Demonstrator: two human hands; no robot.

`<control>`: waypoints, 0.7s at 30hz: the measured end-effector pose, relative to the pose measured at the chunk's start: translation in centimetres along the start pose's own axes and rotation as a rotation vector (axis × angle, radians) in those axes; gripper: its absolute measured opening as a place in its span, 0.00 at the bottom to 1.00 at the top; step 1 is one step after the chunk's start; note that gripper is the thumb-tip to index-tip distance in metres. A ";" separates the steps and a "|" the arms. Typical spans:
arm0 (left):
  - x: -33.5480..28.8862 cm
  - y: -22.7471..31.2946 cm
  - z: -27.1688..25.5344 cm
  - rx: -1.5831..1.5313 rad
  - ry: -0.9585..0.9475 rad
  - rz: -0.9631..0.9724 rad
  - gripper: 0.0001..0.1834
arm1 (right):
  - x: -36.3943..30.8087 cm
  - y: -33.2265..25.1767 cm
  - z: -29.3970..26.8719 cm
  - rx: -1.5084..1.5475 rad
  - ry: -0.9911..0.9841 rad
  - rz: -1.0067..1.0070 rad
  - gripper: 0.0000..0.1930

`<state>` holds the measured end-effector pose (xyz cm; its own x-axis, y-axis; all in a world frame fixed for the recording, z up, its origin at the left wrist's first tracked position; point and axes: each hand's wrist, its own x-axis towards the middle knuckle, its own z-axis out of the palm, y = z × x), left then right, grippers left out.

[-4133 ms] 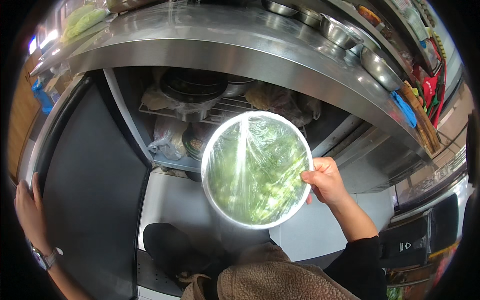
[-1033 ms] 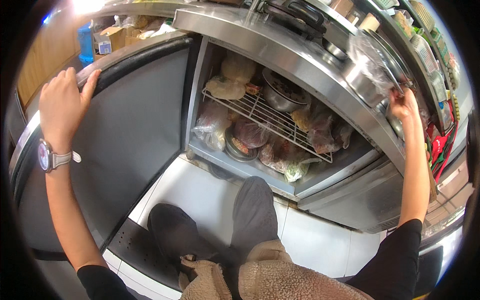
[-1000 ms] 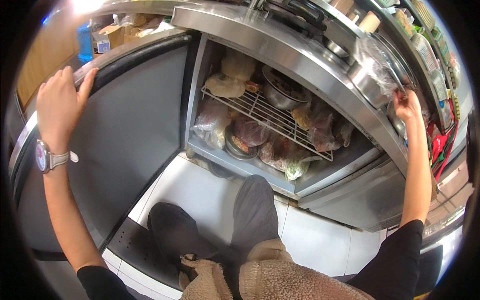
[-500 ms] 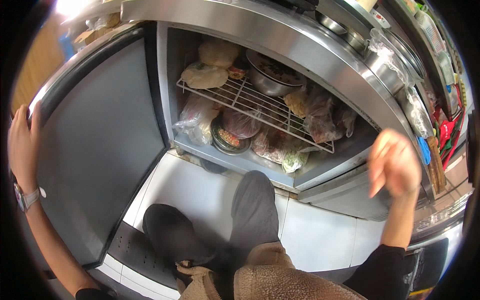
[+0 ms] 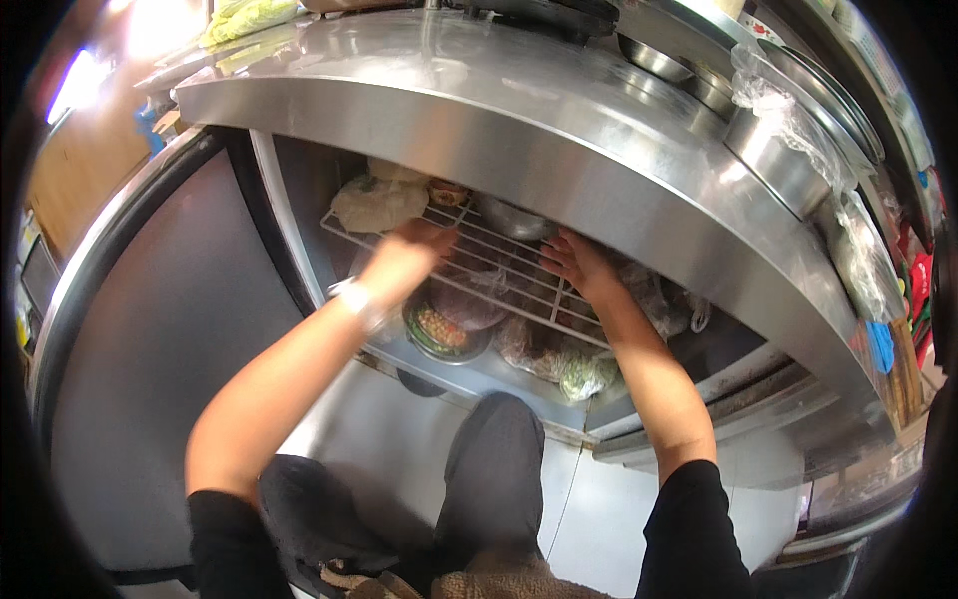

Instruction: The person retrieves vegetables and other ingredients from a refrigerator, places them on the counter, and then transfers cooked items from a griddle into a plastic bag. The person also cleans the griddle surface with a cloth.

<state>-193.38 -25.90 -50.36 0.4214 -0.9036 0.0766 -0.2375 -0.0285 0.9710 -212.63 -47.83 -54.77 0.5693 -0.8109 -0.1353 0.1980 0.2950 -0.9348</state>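
Reaching into the open cabinet (image 5: 288, 215) with both hands, to either side of a metal bowl (image 5: 512, 218) on the wire rack (image 5: 499, 262). Lying between the two grips: just beside the fingertips of the right hand (image 5: 582, 264), and a short gap away from the left hand (image 5: 407, 256). Spread on the right, with fingers apart and pointing in toward the bowl; cannot tell about contact there. Blurred on the left; cannot tell whether spread or pressed together.

Counting along the rack: one metal bowl and, farther left, two pale bundles (image 5: 381, 206), one partly hidden behind the other. Counting below: one bowl of diced food (image 5: 444, 334), one dark reddish bag (image 5: 467, 304), one green-filled bag (image 5: 587, 375). Standing up on the counter (image 5: 479, 140): one film-draped pot (image 5: 776, 165).

Cutting across the upper part of the metal bowl: the counter's front edge, close above both hands. Running beneath the hands: the rack's wires, visible through the gap at left. Swung wide, well apart from the left hand: the cabinet door (image 5: 180, 369).
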 end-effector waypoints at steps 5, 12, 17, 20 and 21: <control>10.8 -0.6 8.7 -0.847 -0.010 -0.453 0.22 | 2.6 -0.6 -3.5 -0.078 0.027 -0.098 0.18; 13.6 -1.2 10.3 -0.961 0.142 -0.240 0.18 | 1.9 -1.6 -7.0 -0.293 0.172 -0.350 0.18; 12.0 -1.5 8.3 -0.932 0.167 -0.117 0.16 | 2.2 -2.6 -6.7 -0.529 0.239 -0.529 0.18; 10.1 -2.1 7.0 -0.881 0.185 -0.058 0.14 | 2.5 -3.3 -6.3 -0.680 0.271 -0.596 0.18; 9.0 -2.2 6.2 -0.844 0.209 -0.063 0.14 | 2.6 -3.4 -6.0 -0.731 0.276 -0.617 0.18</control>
<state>-194.48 -36.64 -53.18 0.5835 -0.8118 -0.0229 0.4846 0.3254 0.8120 -216.62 -53.99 -53.90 0.3083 -0.8342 0.4573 -0.1961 -0.5261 -0.8275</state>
